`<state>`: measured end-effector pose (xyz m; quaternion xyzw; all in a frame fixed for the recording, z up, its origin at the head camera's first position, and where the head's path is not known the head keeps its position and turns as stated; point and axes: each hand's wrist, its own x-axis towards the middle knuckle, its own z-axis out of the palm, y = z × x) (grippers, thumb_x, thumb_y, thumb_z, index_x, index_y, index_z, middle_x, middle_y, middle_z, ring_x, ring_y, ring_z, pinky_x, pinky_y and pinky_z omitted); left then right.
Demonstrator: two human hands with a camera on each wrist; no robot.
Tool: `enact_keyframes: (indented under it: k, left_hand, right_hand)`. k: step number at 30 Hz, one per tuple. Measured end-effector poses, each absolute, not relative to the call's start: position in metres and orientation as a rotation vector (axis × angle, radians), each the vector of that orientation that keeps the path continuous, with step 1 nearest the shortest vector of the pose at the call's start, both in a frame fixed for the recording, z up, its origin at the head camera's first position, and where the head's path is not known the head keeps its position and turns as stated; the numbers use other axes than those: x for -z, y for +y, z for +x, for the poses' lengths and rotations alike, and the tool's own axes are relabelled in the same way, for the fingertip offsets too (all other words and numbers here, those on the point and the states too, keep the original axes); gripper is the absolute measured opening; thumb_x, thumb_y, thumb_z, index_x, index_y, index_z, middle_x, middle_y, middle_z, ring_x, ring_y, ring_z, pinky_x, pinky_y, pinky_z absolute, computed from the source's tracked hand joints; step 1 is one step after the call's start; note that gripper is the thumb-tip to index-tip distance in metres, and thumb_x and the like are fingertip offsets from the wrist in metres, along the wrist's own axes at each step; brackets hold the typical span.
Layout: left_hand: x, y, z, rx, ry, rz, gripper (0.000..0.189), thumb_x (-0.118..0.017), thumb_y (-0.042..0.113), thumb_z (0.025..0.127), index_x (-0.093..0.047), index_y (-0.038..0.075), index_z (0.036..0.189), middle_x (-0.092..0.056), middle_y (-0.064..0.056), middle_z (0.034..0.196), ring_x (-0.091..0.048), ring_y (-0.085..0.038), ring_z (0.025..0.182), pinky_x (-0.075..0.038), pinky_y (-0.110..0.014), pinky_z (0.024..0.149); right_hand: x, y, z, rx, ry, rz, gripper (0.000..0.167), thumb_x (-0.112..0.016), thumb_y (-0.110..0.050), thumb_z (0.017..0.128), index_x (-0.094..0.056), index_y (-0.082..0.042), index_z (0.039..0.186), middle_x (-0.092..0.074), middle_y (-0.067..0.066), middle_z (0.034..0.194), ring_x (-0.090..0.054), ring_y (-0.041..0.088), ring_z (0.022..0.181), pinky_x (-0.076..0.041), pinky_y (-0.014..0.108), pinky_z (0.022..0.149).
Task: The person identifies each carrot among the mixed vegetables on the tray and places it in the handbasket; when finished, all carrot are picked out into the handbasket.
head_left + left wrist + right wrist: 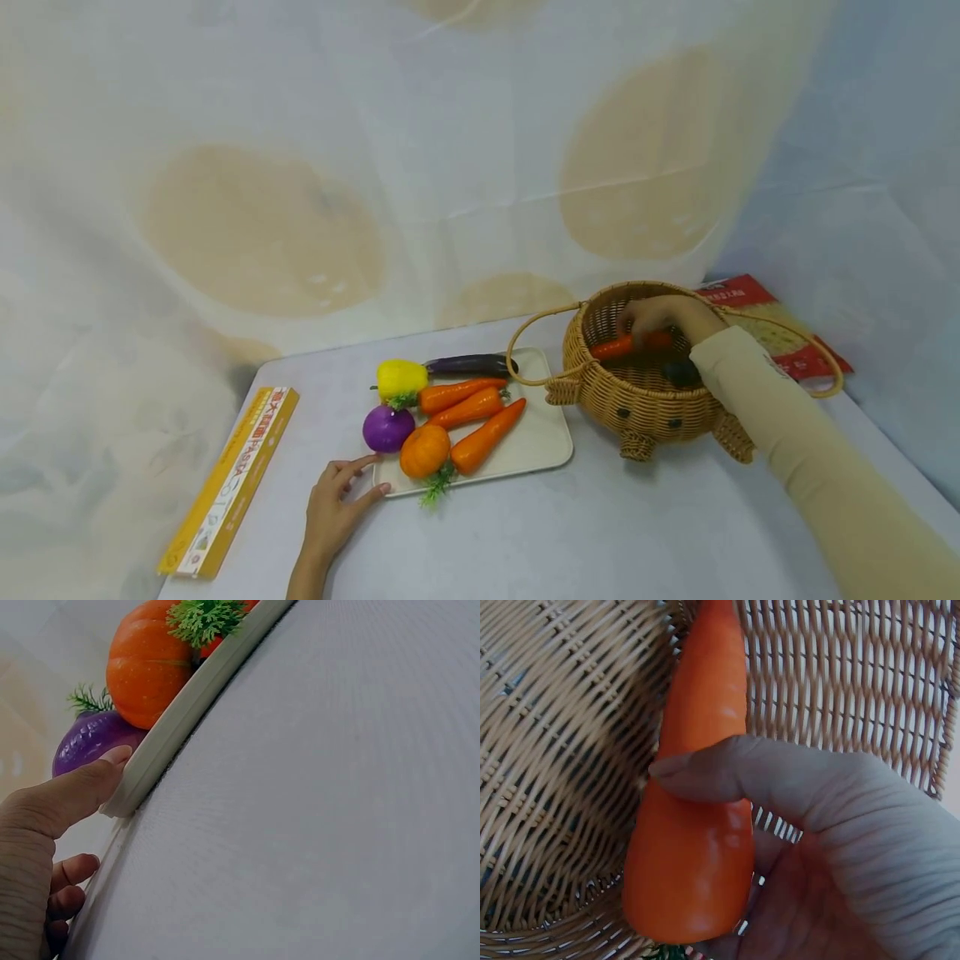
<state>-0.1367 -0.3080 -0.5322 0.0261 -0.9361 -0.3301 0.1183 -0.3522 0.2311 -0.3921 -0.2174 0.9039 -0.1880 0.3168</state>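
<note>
My right hand (660, 315) reaches inside a wicker basket (637, 408) and grips an orange carrot (690, 847), its thumb laid across the carrot's middle in the right wrist view. A dark object (681, 372) sits in the basket below that hand. My left hand (337, 504) touches the near left corner of a cream tray (543, 442), fingers loosely spread and thumb (94, 784) on the rim. On the tray lie a purple onion (388, 428), a small pumpkin (425, 452), a yellow bell pepper (402, 380), an eggplant (468, 365) and several carrots (487, 437).
A long yellow pasta box (232, 483) lies on the left side of the table. Behind the basket is a red packet (738, 292). Two handle loops (817, 346) stick out from the basket's sides, the left one over the tray's edge. A patterned cloth (465, 208) hangs behind.
</note>
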Motion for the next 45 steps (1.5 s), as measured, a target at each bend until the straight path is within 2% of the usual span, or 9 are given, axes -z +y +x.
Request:
enact_keyframes:
  k: [5, 12, 17, 22, 27, 29, 34, 39, 45]
  left_hand:
    - [0.532, -0.31, -0.131, 0.963, -2.751, 0.104, 0.044, -0.085, 0.041, 0.076, -0.073, 0.031, 0.117, -0.057, 0.002, 0.096, -0.043, -0.013, 0.081, -0.032, -0.029, 0.073]
    - [0.532, -0.314, -0.122, 0.982, -2.732, 0.122, 0.043, -0.086, 0.038, 0.075, -0.073, 0.032, 0.116, -0.056, 0.003, 0.095, -0.043, -0.013, 0.081, -0.033, -0.029, 0.073]
    - [0.534, -0.316, -0.122, 0.994, -2.72, 0.129, 0.044, -0.086, 0.037, 0.075, -0.073, 0.032, 0.116, -0.057, 0.003, 0.095, -0.044, -0.013, 0.082, -0.033, -0.029, 0.074]
    - [0.535, -0.318, -0.129, 0.997, -2.713, 0.126, 0.044, -0.086, 0.039, 0.075, -0.073, 0.032, 0.117, -0.057, 0.002, 0.095, -0.044, -0.014, 0.083, -0.034, -0.029, 0.075]
    - [0.538, -0.318, -0.135, 1.005, -2.741, 0.134, 0.046, -0.085, 0.041, 0.075, -0.072, 0.032, 0.118, -0.057, 0.002, 0.095, -0.045, -0.014, 0.084, -0.035, -0.03, 0.076]
    - [0.537, -0.318, -0.138, 1.009, -2.743, 0.135, 0.046, -0.086, 0.041, 0.074, -0.072, 0.031, 0.118, -0.057, 0.002, 0.095, -0.045, -0.015, 0.085, -0.035, -0.031, 0.076]
    - [0.535, -0.318, -0.145, 0.981, -2.733, 0.125, 0.046, -0.085, 0.039, 0.075, -0.072, 0.031, 0.118, -0.057, 0.001, 0.095, -0.045, -0.015, 0.085, -0.035, -0.032, 0.076]
    - [0.534, -0.316, -0.151, 0.977, -2.729, 0.091, 0.046, -0.084, 0.04, 0.076, -0.071, 0.032, 0.12, -0.058, 0.001, 0.096, -0.046, -0.015, 0.085, -0.036, -0.031, 0.075]
    - [0.533, -0.31, -0.159, 1.009, -2.712, 0.055, 0.046, -0.085, 0.04, 0.076, -0.072, 0.033, 0.119, -0.058, 0.0, 0.096, -0.046, -0.016, 0.084, -0.035, -0.032, 0.075]
  right_hand:
    - [0.395, 0.223, -0.351, 0.415, 2.363, -0.522, 0.028, -0.067, -0.001, 0.08, -0.06, 0.0, 0.107, -0.052, 0.017, 0.113, -0.047, 0.027, 0.095, -0.044, 0.035, 0.075]
    - [0.395, 0.213, -0.346, 0.336, 2.354, -0.456, 0.053, -0.077, -0.009, 0.08, -0.053, 0.004, 0.125, -0.055, 0.02, 0.123, -0.053, 0.033, 0.11, -0.05, 0.045, 0.088]
    - [0.39, 0.208, -0.348, 0.339, 2.37, -0.461, 0.052, -0.078, -0.014, 0.08, -0.056, 0.001, 0.124, -0.055, 0.018, 0.123, -0.053, 0.032, 0.109, -0.05, 0.045, 0.087]
    - [0.382, 0.205, -0.355, 0.412, 2.427, -0.577, 0.044, -0.074, -0.016, 0.083, -0.061, 0.005, 0.119, -0.061, 0.018, 0.116, -0.059, 0.031, 0.103, -0.051, 0.048, 0.088]
    - [0.353, 0.196, -0.354, 0.454, 2.46, -0.659, 0.044, -0.073, -0.023, 0.086, -0.062, 0.006, 0.117, -0.061, 0.021, 0.118, -0.06, 0.032, 0.101, -0.051, 0.05, 0.087]
    - [0.338, 0.191, -0.35, 0.477, 2.473, -0.688, 0.04, -0.073, -0.024, 0.087, -0.063, 0.006, 0.112, -0.061, 0.022, 0.115, -0.059, 0.03, 0.096, -0.051, 0.047, 0.082]
    - [0.309, 0.171, -0.329, 0.52, 2.554, -0.801, 0.03, -0.072, -0.027, 0.09, -0.066, 0.002, 0.098, -0.065, 0.015, 0.1, -0.058, 0.024, 0.085, -0.05, 0.041, 0.075]
    - [0.3, 0.142, -0.294, 0.571, 2.708, -0.845, 0.041, -0.07, -0.034, 0.091, -0.066, 0.001, 0.112, -0.07, 0.015, 0.105, -0.066, 0.028, 0.093, -0.052, 0.046, 0.081]
    - [0.321, 0.099, -0.25, 0.603, 2.787, -0.905, 0.044, -0.07, -0.04, 0.09, -0.067, -0.005, 0.117, -0.07, 0.01, 0.099, -0.065, 0.021, 0.084, -0.052, 0.038, 0.071]
